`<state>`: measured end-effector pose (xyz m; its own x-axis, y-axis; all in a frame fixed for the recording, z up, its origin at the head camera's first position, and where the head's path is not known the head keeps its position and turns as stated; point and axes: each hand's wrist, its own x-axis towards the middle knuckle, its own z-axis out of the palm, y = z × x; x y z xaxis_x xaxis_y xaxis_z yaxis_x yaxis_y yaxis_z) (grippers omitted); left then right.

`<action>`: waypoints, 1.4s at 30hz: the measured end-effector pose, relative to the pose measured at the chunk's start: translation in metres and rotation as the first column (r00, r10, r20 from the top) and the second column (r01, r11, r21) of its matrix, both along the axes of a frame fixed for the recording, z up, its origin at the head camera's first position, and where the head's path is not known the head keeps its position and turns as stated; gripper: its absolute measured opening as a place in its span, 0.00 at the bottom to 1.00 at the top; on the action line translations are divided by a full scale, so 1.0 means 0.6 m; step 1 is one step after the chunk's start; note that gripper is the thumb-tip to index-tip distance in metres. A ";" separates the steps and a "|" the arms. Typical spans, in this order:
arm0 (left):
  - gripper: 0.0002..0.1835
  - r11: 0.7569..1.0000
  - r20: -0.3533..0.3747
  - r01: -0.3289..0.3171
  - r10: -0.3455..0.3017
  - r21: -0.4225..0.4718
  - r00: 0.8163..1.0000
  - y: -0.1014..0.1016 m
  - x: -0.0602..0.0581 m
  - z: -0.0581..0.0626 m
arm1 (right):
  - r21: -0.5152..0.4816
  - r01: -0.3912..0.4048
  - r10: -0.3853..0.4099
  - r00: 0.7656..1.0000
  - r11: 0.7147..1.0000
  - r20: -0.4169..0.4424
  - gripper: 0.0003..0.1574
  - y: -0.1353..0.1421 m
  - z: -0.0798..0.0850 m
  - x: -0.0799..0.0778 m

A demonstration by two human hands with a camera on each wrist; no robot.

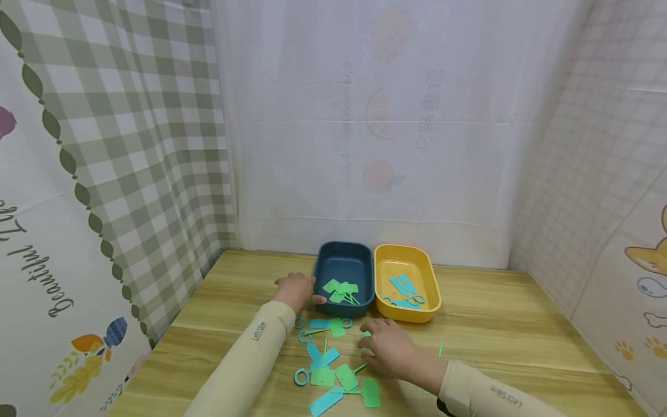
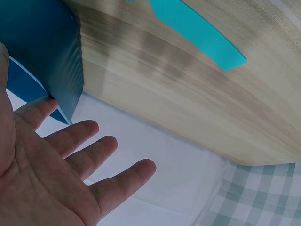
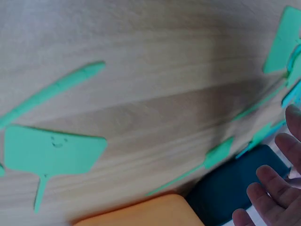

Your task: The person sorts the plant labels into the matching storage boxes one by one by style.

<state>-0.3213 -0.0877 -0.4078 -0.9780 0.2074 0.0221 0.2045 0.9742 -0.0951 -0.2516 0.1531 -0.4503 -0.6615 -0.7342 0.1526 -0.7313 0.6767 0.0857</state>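
Note:
My left hand (image 1: 294,291) is at the left side of a dark blue bin (image 1: 341,310), fingers spread and fairly straight. In the left wrist view one fingertip touches or nearly touches the bin's rim (image 2: 35,77). My right hand (image 1: 391,347) hovers palm down over the table, in front of the yellow bin (image 1: 409,314), fingers loosely bent, with nothing visibly held. By its fingertips lies a green tag (image 1: 366,333), partly hidden. Between the hands lie several mixed green tags (image 1: 322,377) and blue tags with ring ends (image 1: 325,401).
Green tags (image 1: 341,288) lie in the dark blue bin; blue tags (image 1: 403,284) lie in the yellow one. More green pieces lie right of the right hand, including a tag with a smiling face (image 3: 56,148). White and checked curtains (image 1: 161,116) enclose the table.

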 end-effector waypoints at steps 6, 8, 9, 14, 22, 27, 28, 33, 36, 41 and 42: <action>0.37 1.000 -0.013 0.004 -0.004 0.007 1.000 0.002 0.002 0.001 | 0.022 -0.039 0.039 0.999 0.999 0.003 0.08 0.003 -0.017 0.001; 0.37 1.000 -0.011 0.003 -0.003 0.013 1.000 0.003 0.001 0.001 | 0.028 -0.037 0.037 0.999 0.999 0.014 0.08 0.003 -0.019 0.001; 0.37 1.000 -0.011 0.004 -0.003 0.012 1.000 0.003 0.001 0.001 | 0.033 -0.036 0.036 0.999 0.999 0.021 0.08 0.003 -0.020 0.001; 0.36 1.000 -0.007 0.002 -0.002 0.009 1.000 0.003 0.002 0.002 | 0.061 -0.030 0.028 0.999 0.998 0.036 0.07 0.002 -0.024 0.001; 0.36 1.000 -0.002 0.002 -0.002 0.014 1.000 0.003 0.000 0.000 | 0.077 -0.058 0.060 0.998 0.995 -0.034 0.04 0.002 -0.035 0.000; 0.37 1.000 0.018 -0.009 0.009 0.014 1.000 0.003 0.000 0.001 | 0.082 -0.075 0.083 0.991 0.994 -0.102 0.06 0.000 -0.040 -0.001; 0.37 1.000 0.019 -0.010 0.010 0.012 1.000 0.003 -0.001 0.001 | 0.082 -0.076 0.085 0.990 0.994 -0.111 0.06 0.000 -0.040 -0.001; 0.37 1.000 0.020 -0.008 0.008 0.003 1.000 0.003 -0.001 0.000 | 0.093 -0.075 0.086 0.989 0.993 -0.123 0.08 -0.004 -0.041 -0.002; 0.37 1.000 0.021 -0.008 0.008 0.003 1.000 0.002 -0.002 0.001 | 0.098 -0.073 0.085 0.989 0.993 -0.124 0.08 -0.004 -0.037 -0.001; 0.37 1.000 0.009 0.000 0.000 0.005 1.000 0.001 -0.002 0.001 | 0.079 -0.070 0.081 0.985 0.994 -0.151 0.06 -0.003 -0.025 -0.001; 0.36 1.000 0.004 0.001 -0.002 0.004 1.000 0.001 -0.002 0.001 | 0.076 -0.068 0.080 0.984 0.995 -0.159 0.06 -0.003 -0.023 -0.001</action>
